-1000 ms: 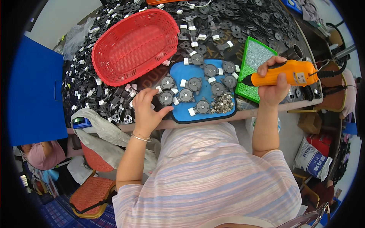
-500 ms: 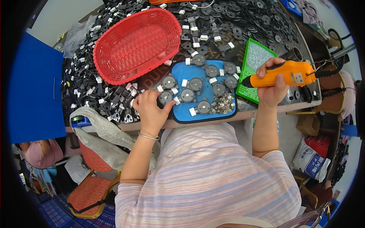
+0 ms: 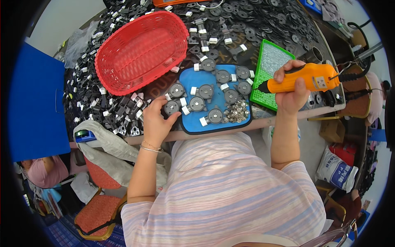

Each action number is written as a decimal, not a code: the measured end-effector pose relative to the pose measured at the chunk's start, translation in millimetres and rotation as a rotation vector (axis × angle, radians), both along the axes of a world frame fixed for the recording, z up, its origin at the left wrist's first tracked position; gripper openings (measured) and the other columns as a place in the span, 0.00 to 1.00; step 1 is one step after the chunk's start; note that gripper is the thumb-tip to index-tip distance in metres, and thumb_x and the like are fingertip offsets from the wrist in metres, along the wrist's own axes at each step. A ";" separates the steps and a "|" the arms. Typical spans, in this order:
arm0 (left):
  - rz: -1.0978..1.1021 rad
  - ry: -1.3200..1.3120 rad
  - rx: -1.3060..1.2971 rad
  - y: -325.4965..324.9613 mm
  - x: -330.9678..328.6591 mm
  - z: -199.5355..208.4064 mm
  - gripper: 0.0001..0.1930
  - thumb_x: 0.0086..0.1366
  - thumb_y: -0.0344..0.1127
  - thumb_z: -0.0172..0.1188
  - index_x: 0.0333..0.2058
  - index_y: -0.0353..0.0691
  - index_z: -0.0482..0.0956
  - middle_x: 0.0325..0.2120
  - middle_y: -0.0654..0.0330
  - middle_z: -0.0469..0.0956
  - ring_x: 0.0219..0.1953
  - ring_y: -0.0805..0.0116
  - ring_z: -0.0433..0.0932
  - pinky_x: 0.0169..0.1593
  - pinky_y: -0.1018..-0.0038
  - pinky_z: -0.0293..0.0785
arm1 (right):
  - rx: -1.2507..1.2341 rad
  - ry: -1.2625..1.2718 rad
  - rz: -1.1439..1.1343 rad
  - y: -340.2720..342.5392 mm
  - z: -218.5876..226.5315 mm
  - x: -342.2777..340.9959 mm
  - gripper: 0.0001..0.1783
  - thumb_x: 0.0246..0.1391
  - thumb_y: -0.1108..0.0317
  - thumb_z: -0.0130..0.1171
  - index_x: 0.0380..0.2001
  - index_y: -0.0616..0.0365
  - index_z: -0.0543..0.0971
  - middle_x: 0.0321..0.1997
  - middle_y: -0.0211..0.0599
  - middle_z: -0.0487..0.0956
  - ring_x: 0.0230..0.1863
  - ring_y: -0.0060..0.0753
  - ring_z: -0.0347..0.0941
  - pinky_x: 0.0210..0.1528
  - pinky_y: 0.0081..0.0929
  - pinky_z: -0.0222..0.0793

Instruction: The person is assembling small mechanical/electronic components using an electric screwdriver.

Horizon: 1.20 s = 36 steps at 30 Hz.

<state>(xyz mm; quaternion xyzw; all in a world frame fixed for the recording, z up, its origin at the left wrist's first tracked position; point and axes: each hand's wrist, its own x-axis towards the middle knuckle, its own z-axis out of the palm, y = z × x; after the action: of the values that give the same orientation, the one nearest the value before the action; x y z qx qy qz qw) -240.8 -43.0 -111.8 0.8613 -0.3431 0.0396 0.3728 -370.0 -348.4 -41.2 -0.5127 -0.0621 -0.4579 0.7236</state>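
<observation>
My right hand (image 3: 293, 88) grips an orange electric screwdriver (image 3: 314, 78), its dark tip over the left edge of a green tray (image 3: 264, 97) with small silvery pieces in its far part. My left hand (image 3: 155, 123) curls its thumb and fingers around the rim of a black wheel-like part (image 3: 171, 107) at the left edge of a blue mat (image 3: 193, 125). More such round black parts (image 3: 215, 115) with white ends are spread over the mat. A heap of small shiny metal pieces (image 3: 235, 112) lies at its right near corner.
A red plastic basket (image 3: 111, 84) stands beyond my left hand. Loose black-and-white parts (image 3: 84, 82) cover the table's left side, and black discs (image 3: 279, 18) pile up at the far right. A grey cloth (image 3: 109, 142) hangs at the near left. A cable (image 3: 349, 77) trails from the screwdriver.
The whole view has shifted slightly, so the table's things sit a little further left. My left thumb has moved slightly nearer me along the wheel-like part. The screwdriver's tip now overlaps the green tray's edge more.
</observation>
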 end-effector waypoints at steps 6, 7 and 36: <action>0.010 0.032 0.027 5.1 7.2 14.7 0.22 0.37 0.30 0.73 0.33 0.34 0.73 0.28 0.53 0.76 0.28 0.56 0.75 0.34 0.68 0.71 | 0.008 -0.031 -0.035 -5.5 7.0 -8.8 0.22 0.50 0.62 0.60 0.43 0.64 0.68 0.36 0.43 0.71 0.28 0.33 0.71 0.33 0.27 0.68; 0.016 0.027 0.050 7.5 8.8 13.6 0.22 0.37 0.30 0.73 0.33 0.34 0.73 0.28 0.54 0.76 0.27 0.56 0.75 0.33 0.68 0.71 | 0.019 -0.041 -0.030 -6.9 7.5 -10.2 0.22 0.50 0.62 0.60 0.44 0.64 0.68 0.36 0.43 0.71 0.29 0.33 0.71 0.33 0.27 0.68; -0.048 0.022 0.211 9.2 18.9 11.8 0.24 0.42 0.39 0.72 0.40 0.41 0.75 0.40 0.60 0.77 0.43 0.60 0.72 0.50 0.64 0.58 | -0.010 0.006 -0.031 -4.6 2.4 -11.6 0.22 0.50 0.60 0.60 0.43 0.63 0.69 0.36 0.41 0.70 0.29 0.32 0.70 0.33 0.27 0.66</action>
<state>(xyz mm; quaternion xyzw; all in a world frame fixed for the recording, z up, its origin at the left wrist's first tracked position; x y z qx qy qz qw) -221.9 -33.8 -99.9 0.8876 -0.3618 -0.0152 0.2846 -381.6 -353.0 -38.8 -0.5185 -0.0542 -0.4673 0.7141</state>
